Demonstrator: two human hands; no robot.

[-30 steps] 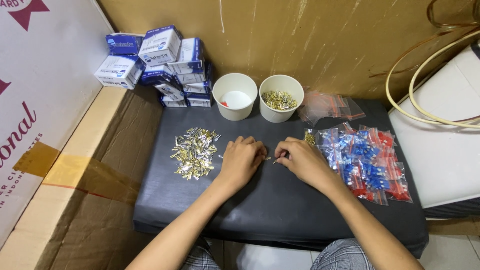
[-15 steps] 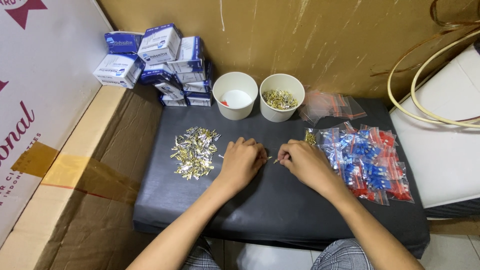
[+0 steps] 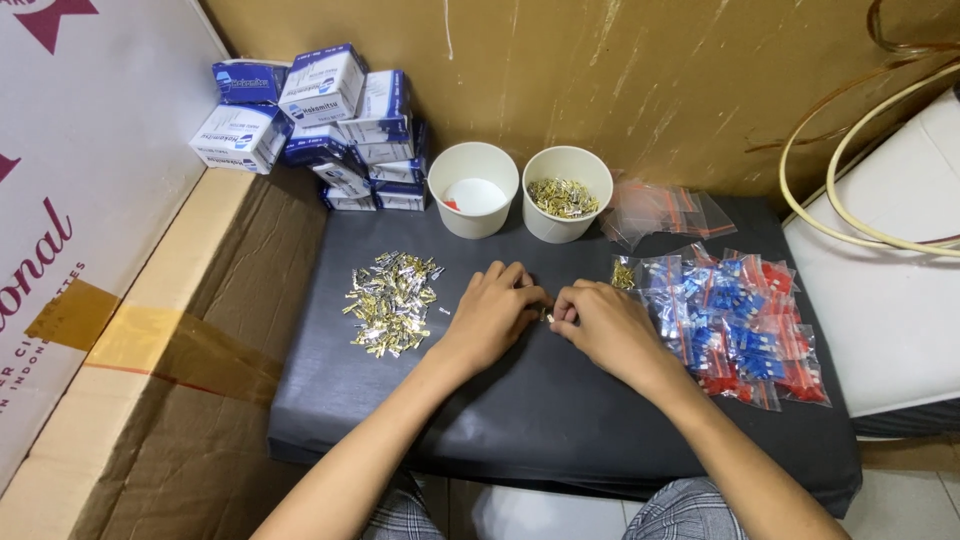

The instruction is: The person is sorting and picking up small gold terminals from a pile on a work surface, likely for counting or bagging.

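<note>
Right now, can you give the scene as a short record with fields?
left hand: fingertips pinch a small metal piece
right hand: meets the left at the same piece
surface: black pad
left of hands: loose metal terminals
right of hands: bags of blue and red parts
behind: two white cups, blue boxes

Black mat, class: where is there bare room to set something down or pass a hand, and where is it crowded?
On the black mat, bare patches lie along the near edge around the forearms, and in front of the small boxes. Crowded: the metal terminal pile, two paper cups, packet heap, and the centre, where left hand meets right hand.
</note>
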